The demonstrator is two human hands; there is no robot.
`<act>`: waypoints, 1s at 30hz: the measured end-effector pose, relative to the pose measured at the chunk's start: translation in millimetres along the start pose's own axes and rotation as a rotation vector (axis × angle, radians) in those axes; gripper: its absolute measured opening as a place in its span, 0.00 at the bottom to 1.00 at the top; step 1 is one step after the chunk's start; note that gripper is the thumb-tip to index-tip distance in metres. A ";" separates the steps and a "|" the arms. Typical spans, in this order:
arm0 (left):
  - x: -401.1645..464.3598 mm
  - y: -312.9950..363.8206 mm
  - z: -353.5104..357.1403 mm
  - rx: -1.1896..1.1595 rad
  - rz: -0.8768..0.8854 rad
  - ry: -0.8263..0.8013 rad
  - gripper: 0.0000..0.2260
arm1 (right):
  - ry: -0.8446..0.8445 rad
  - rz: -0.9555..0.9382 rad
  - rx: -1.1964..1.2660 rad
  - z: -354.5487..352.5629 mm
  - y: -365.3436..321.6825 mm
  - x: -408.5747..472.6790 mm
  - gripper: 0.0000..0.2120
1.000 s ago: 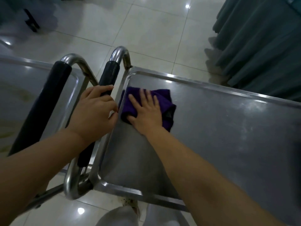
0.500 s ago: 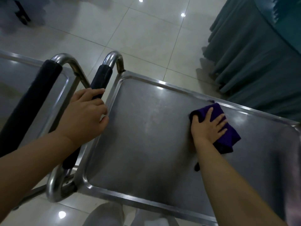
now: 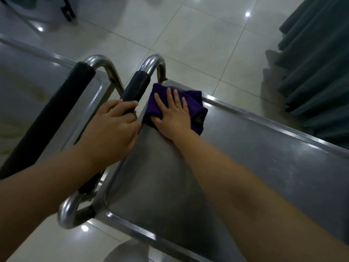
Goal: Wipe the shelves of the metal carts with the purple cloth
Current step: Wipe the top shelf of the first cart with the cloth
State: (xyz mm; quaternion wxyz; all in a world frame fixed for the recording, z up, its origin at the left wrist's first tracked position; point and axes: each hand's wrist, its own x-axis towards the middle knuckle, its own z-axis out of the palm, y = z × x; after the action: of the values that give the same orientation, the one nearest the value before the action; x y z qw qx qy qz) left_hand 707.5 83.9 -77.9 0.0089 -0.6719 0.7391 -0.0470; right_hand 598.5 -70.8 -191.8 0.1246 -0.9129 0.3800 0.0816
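Purple cloth [image 3: 196, 108]: soft, light, bunches easily; lying at far-left corner of cart top shelf [image 3: 245, 167]. Right hand [image 3: 172, 114] pressed flat, fingers spread. Left hand [image 3: 111, 129] clamped on padded handle [image 3: 135, 89]. Hold by palm pressure.

No legible text or labels

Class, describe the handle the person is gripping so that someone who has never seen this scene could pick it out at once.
Start at the steel cart shelf that the right hand wipes with the purple cloth. Along its left end runs a chrome handle with a black grip, held by the left hand. The neighbouring cart's black-padded handle, further left, goes unheld.
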 end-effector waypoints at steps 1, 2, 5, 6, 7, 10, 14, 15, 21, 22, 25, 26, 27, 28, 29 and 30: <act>1.9 3.8 -1.2 0.047 0.027 -0.021 0.09 | 0.014 -0.028 -0.019 -0.2 18.6 -6.0 0.34; 5.7 8.2 -3.0 0.098 0.045 -0.048 0.08 | 0.031 -0.020 -0.018 -0.3 38.4 -14.9 0.33; 30.7 13.8 -7.0 0.188 0.046 -0.092 0.07 | 0.066 0.122 0.012 -1.0 94.6 -55.4 0.33; 42.6 11.8 -6.7 0.185 0.055 -0.070 0.06 | 0.072 0.172 0.010 -1.2 111.2 -71.4 0.33; 54.2 8.4 -5.1 0.178 0.072 -0.036 0.05 | 0.074 0.225 0.010 -0.9 127.5 -87.1 0.34; 78.2 -4.1 1.8 0.152 0.087 0.015 0.09 | 0.111 0.424 0.028 1.6 167.5 -128.6 0.34; 77.2 -4.9 7.1 0.081 0.024 0.031 0.16 | 0.139 0.687 0.065 4.5 167.3 -132.4 0.33; 77.0 -4.8 6.3 0.081 0.016 0.024 0.17 | 0.138 0.734 0.086 2.2 158.1 -122.9 0.34; 78.6 -7.1 0.4 0.087 -0.012 -0.026 0.08 | 0.117 0.382 0.008 -7.9 82.5 -22.6 0.35; 78.5 -6.6 -0.5 0.087 -0.009 -0.029 0.07 | 0.107 0.315 0.006 -11.4 70.6 -3.6 0.34; 80.8 -6.5 -0.9 0.092 0.008 -0.031 0.06 | 0.078 0.193 0.049 -25.0 46.0 44.1 0.30; 81.1 -5.9 -1.4 0.099 0.004 -0.045 0.06 | 0.087 0.174 0.057 -28.1 42.0 53.7 0.28; 81.4 -5.5 -1.1 0.112 0.006 -0.061 0.05 | 0.104 0.162 0.055 -29.7 40.1 59.9 0.26; 81.8 -5.4 -1.6 0.133 0.007 -0.075 0.05 | 0.120 0.150 0.049 -30.3 41.0 61.8 0.25; 81.7 -4.8 -1.3 0.161 0.005 -0.084 0.06 | 0.129 0.134 0.046 -30.4 44.9 60.4 0.23; 82.2 -2.6 -1.8 0.198 -0.004 -0.107 0.06 | 0.135 0.122 0.046 -30.3 52.4 56.6 0.23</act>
State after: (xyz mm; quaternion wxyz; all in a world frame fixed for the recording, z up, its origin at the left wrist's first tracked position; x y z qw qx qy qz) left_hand 701.9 2.1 -71.8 0.1147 -0.6709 0.7278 -0.0837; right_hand 602.2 -153.3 -185.3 0.1146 -0.8885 0.4440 0.0185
